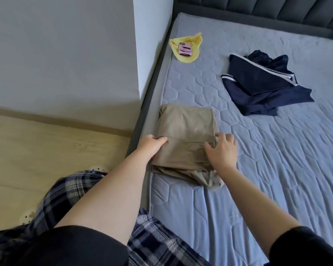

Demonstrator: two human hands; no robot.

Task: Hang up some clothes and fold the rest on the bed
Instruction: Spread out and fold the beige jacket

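**Tan garment being folded at the bed's edge**

Head view: a person is leaning over the blue quilted mattress, working on a folded tan garment that is lying near the mattress's left edge, close to the person; the left hand is gripping the garment's left side at the fold line, thumb lying on top and the other fingers tucked under the cloth, out of sight; the right hand is resting on the garment's right side, fingers spread and lightly bent, pressing on the fabric; a loosely folded navy garment with white stripes is sitting farther up the bed, well apart from the tan one; a yellow cloth is carrying a small pink item near the far left corner; plaid trousers are showing above the wooden floor.
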